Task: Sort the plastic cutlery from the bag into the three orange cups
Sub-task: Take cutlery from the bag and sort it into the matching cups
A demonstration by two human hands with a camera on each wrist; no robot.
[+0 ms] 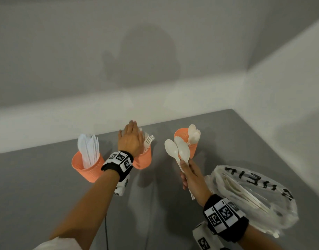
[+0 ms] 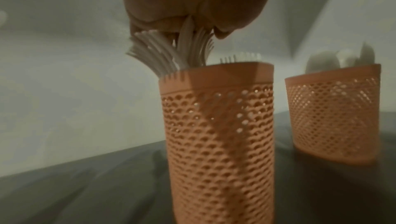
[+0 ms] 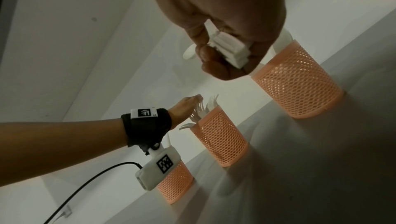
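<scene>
- Right then, the left hand (image 1: 131, 139) lay flat over the forks (image 1: 149, 139) in the middle cup (image 1: 143, 160), fingers straight, palm down on the tines; my read was that it was pressing them to settle deeper.
- Left wrist view showed the forks (image 2: 171, 53) fanned under the palm, some touching it, nothing gripped.
- The right hand (image 1: 190, 175) was clenched round a bundle of spoons (image 1: 176, 150), bowls up, handles poking out below the fist, hovering just short of the right cup (image 1: 190, 147).
- That cup already held spoons, so the bundle looked bound for it; bowls up matched the ones inside.
- The left cup (image 1: 87, 168) stood full of knives (image 1: 88, 150), blades up, near the surface's back edge like the other two.
- One kind per cup, all in a row along the back edge: handy for both hands to reach.
- The bag (image 1: 254, 197) sat near the right edge, beside the right wrist, with more pale cutlery inside, so sorting looked unfinished.
- Hard to tell what kinds remained in the bag; the plastic crumpled and glared.
- How many spoons the fist held, I couldn't count; the right wrist view showed only stacked handle ends (image 3: 230, 50).
- The middle cup's near side was hidden behind the left wrist in the head view.
- The left wrist view was blurred, and the left cup in the right wrist view sat mostly behind the wrist camera.
</scene>
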